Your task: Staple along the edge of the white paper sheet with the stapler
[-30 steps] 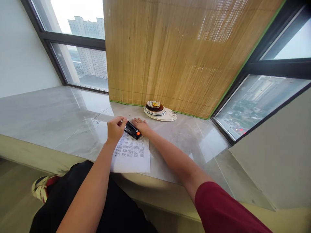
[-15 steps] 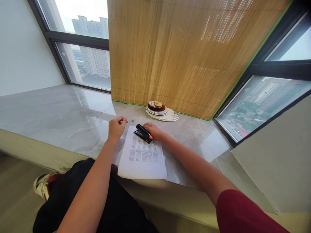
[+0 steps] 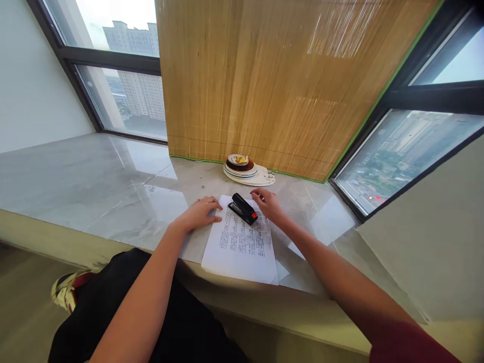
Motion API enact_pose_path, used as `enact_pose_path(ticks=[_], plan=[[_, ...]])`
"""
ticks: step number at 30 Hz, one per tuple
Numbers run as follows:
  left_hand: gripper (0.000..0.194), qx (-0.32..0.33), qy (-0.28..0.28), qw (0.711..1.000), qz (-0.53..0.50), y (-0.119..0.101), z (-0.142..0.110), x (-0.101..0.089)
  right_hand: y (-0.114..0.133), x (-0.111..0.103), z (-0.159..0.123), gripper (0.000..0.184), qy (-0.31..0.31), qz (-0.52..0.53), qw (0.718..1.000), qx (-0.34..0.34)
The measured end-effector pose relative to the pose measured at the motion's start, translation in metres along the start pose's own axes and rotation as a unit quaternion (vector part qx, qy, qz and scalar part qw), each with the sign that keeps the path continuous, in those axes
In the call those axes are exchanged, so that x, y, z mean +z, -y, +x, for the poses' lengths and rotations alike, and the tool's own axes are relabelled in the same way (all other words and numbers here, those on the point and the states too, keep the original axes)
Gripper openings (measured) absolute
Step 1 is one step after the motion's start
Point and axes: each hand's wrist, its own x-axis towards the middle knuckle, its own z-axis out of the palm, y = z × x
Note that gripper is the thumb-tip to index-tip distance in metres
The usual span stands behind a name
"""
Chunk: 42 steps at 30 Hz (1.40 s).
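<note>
A sheaf of printed white paper (image 3: 238,262) lies on the grey stone sill, its front edge at the sill's edge. On its upper part rests a black stapler (image 3: 244,207) with a red-orange piece at its near end. My left hand (image 3: 201,213) is open at the paper's upper left edge, thumb and fingers apart, the fingertips touching or just over the sheet. Just beyond the stapler, at the upper right corner of the paper, my right hand (image 3: 267,202) hovers with loosely bent fingers. I see nothing held in it.
A stack of plates (image 3: 242,171) stands behind the paper on a pale oval platter (image 3: 264,177), against the bamboo blind (image 3: 242,91). Windows flank the blind on both sides. The sill's front edge drops to the floor, where my shoe (image 3: 68,290) shows.
The paper and the stapler on it have shifted right in view. My left hand has opened from a curled shape and come to the paper's edge. My right hand has moved away from the stapler's side.
</note>
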Motion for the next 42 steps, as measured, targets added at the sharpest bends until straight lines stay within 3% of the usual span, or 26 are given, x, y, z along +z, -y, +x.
enact_pose_path(ticks=[6, 10, 16, 19, 22, 26, 42], plan=[[0.028, -0.009, 0.012, 0.999, 0.043, -0.008, 0.001, -0.002, 0.023, 0.012, -0.034, 0.032, 0.007, 0.042, 0.999, -0.014], [0.031, -0.027, 0.009, 0.998, 0.062, -0.015, 0.001, -0.002, 0.018, 0.015, -0.03, 0.028, -0.011, 0.08, 0.997, -0.011], [0.054, -0.033, 0.018, 0.997, 0.061, -0.015, 0.0, 0.001, 0.008, 0.014, -0.026, 0.033, -0.005, 0.124, 0.992, -0.013], [0.051, -0.039, 0.026, 0.997, 0.065, -0.015, 0.0, 0.002, 0.007, 0.011, -0.025, 0.034, -0.011, 0.145, 0.989, -0.015], [0.049, -0.047, 0.026, 0.996, 0.068, -0.014, 0.001, 0.004, 0.005, 0.003, -0.025, 0.023, -0.067, 0.16, 0.985, -0.002], [0.044, -0.054, 0.022, 0.996, 0.063, -0.015, 0.002, 0.005, 0.001, -0.006, -0.027, 0.038, -0.143, 0.157, 0.977, 0.023], [0.039, -0.066, 0.009, 0.998, 0.004, -0.012, 0.004, 0.007, -0.003, 0.004, -0.021, 0.035, -0.14, 0.145, 0.979, 0.019]])
